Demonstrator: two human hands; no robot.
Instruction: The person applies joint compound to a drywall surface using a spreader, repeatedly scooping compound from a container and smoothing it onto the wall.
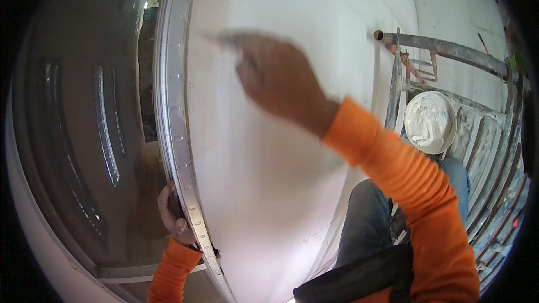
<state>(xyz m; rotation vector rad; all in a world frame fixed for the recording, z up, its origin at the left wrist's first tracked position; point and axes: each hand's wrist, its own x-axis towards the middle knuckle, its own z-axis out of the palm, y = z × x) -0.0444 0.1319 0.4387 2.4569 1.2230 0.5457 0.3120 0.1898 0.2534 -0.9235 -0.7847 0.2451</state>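
My left hand wraps round the side of a long silver metal strip with slots, low in the head view, its fingers on the side toward a dark glossy pane. My right hand, blurred by motion, is over the white board right of the strip. Its forefinger side reaches left and the other fingers look curled. Whether it holds something thin is too smeared to tell. Both forearms are in orange sleeves.
On the right is a paint-stained metal scaffold platform with a tubular rail. A round container of white paste rests on it, beside my jean-clad legs. A white wall rises behind.
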